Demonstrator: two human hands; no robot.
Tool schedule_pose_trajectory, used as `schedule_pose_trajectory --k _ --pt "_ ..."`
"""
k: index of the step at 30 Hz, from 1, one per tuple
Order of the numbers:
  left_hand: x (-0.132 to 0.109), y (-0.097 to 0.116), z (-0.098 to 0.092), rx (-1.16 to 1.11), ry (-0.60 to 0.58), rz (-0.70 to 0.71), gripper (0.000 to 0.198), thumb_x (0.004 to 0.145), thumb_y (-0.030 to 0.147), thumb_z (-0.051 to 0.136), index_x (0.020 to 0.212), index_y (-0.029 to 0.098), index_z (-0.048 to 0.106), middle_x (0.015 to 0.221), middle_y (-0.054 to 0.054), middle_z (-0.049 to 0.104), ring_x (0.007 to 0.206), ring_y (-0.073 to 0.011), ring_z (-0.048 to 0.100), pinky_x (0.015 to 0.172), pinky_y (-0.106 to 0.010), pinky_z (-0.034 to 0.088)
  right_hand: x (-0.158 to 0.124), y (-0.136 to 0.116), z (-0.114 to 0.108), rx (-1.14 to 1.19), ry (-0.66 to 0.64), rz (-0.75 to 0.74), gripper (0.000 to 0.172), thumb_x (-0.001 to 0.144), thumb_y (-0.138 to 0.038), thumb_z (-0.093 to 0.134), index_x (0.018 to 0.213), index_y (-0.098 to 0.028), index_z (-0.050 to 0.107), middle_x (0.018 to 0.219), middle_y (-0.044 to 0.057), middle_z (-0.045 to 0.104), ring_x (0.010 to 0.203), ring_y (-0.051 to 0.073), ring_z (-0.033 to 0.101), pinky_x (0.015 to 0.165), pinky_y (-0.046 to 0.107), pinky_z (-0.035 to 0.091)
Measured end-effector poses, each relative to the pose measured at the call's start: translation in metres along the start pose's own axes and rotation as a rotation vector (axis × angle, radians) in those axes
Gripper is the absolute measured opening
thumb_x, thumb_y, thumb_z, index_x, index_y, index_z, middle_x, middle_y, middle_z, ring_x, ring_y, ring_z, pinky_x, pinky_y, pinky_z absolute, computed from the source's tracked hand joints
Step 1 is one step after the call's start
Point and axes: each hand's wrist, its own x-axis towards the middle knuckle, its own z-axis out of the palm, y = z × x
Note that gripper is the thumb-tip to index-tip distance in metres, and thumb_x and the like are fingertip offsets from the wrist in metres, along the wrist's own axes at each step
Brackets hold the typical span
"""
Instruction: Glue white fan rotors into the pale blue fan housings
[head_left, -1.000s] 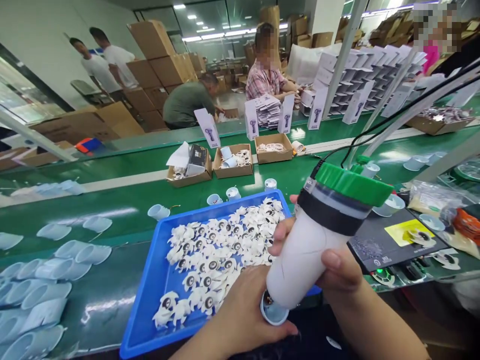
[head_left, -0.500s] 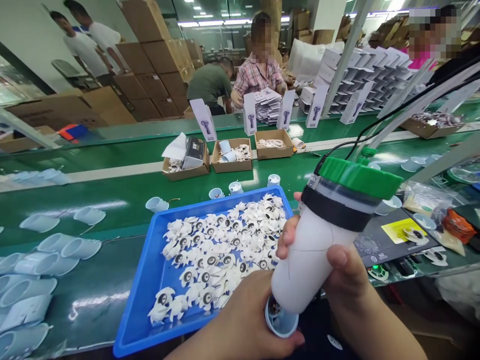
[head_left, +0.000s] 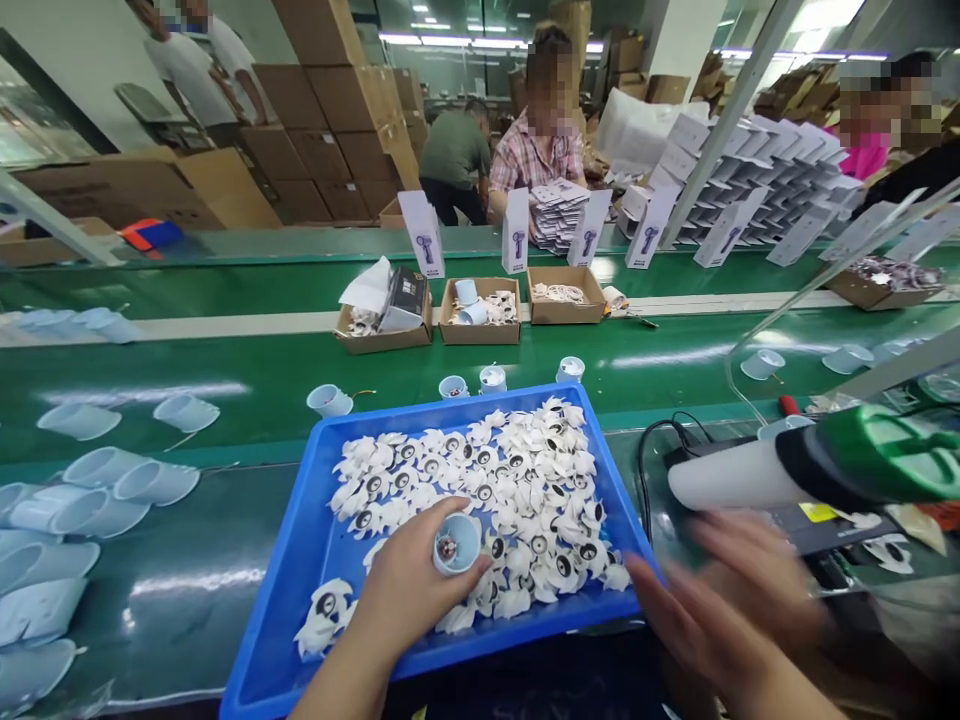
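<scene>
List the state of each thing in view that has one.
Left hand: gripping the cup
Pale blue plastic cup: open end up, small part inside
Right hand: blurred, fingers spread, holding nothing
White tube with green cap: on its side, untouched
Blue plastic tray: heaped with white parts

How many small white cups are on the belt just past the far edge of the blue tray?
4: one cup on its side by the far left corner of the blue tray, then three behind the far rim, two near the middle and one further right. The tray may hide others.
</scene>
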Motion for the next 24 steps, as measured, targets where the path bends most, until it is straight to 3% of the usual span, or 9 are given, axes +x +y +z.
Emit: schedule_pose_trajectory --k 3,7,11,13,15,17,20,22,24 --pt "-0.001 0.006 -0.002 0.007 -0.010 -0.009 0.049 0.074 0.043 0.069 0.118 0.024 0.060 0.119 -0.007 0.070 0.108 -0.0301 0.067 0.091 -0.043 0.055 0.039 0.005 0.030 -0.317 -0.081 -0.150 0.020 0.090 -0.017 0.056 0.100 -0.025 0.071 0.114 0.010 0.066 0.123 0.035 0.045 0.109 0.059 0.015" --pt "-0.004 0.007 -0.004 -0.022 -0.032 -0.055 0.049 0.073 0.042 0.070 0.118 0.024 0.061 0.119 -0.007 0.070 0.109 -0.0298 0.066 0.092 -0.042 0.054 0.080 0.025 0.053 -0.458 -0.167 -0.192 0.019 0.084 -0.008 0.056 0.093 -0.019 0.068 0.095 0.012 0.067 0.107 0.031 0.049 0.102 0.053 0.019" --pt "-0.003 0.010 -0.005 -0.033 -0.104 -0.087 0.049 0.074 0.041 0.069 0.119 0.025 0.060 0.121 -0.007 0.068 0.111 -0.0310 0.064 0.092 -0.045 0.052 0.086 0.029 0.055 -0.367 -0.202 -0.180 0.021 0.085 -0.013 0.054 0.100 -0.019 0.066 0.105 0.012 0.064 0.111 0.031 0.043 0.102 0.052 0.014" --pt "-0.002 0.010 -0.005 -0.042 -0.106 -0.094 0.048 0.074 0.041 0.069 0.119 0.024 0.059 0.122 -0.008 0.067 0.112 -0.0315 0.063 0.094 -0.047 0.051 0.080 0.022 0.050 -0.235 -0.228 -0.156 0.021 0.086 -0.019 0.053 0.104 -0.020 0.063 0.111 0.012 0.060 0.113 0.031 0.042 0.102 0.052 0.017" --pt "-0.003 0.009 -0.005 -0.068 -0.073 -0.095 0.047 0.074 0.041 0.069 0.117 0.023 0.059 0.120 -0.008 0.067 0.111 -0.0316 0.063 0.093 -0.047 0.051 0.067 0.012 0.046 -0.040 -0.293 -0.121 0.024 0.088 -0.031 0.052 0.108 -0.020 0.059 0.109 0.011 0.059 0.107 0.028 0.048 0.097 0.048 0.030" --pt "-0.007 0.009 -0.006 -0.119 -0.034 -0.087 0.045 0.074 0.041 0.069 0.114 0.023 0.058 0.117 -0.009 0.067 0.108 -0.0310 0.064 0.090 -0.045 0.053 0.048 0.003 0.045 0.189 -0.380 -0.073 0.037 0.091 -0.048 0.047 0.113 -0.020 0.053 0.103 0.010 0.059 0.095 0.024 0.054 0.086 0.041 0.042" --pt "-0.017 0.014 -0.007 -0.205 -0.028 -0.022 0.049 0.074 0.036 0.070 0.118 0.023 0.052 0.119 -0.011 0.064 0.107 -0.0302 0.063 0.089 -0.044 0.053 0.017 -0.007 0.052 0.468 -0.471 0.010 0.058 0.089 -0.069 0.040 0.114 -0.018 0.050 0.093 0.010 0.060 0.085 0.023 0.057 0.076 0.035 0.047" --pt "-0.026 0.022 -0.008 -0.230 -0.059 0.066 0.056 0.074 0.027 0.067 0.126 0.024 0.046 0.126 -0.012 0.059 0.114 -0.0303 0.060 0.095 -0.045 0.051 0.001 -0.010 0.059 0.733 -0.522 0.129 0.058 0.083 -0.070 0.055 0.111 -0.019 0.054 0.088 0.008 0.060 0.083 0.021 0.057 0.078 0.034 0.046" --pt "-0.032 0.031 -0.009 -0.235 -0.099 0.154 0.064 0.073 0.018 0.062 0.132 0.025 0.039 0.131 -0.012 0.055 0.120 -0.0298 0.056 0.100 -0.046 0.048 -0.008 -0.011 0.064 1.056 -0.561 0.293 0.051 0.075 -0.057 0.074 0.106 -0.020 0.059 0.088 0.005 0.060 0.083 0.019 0.056 0.081 0.031 0.044"
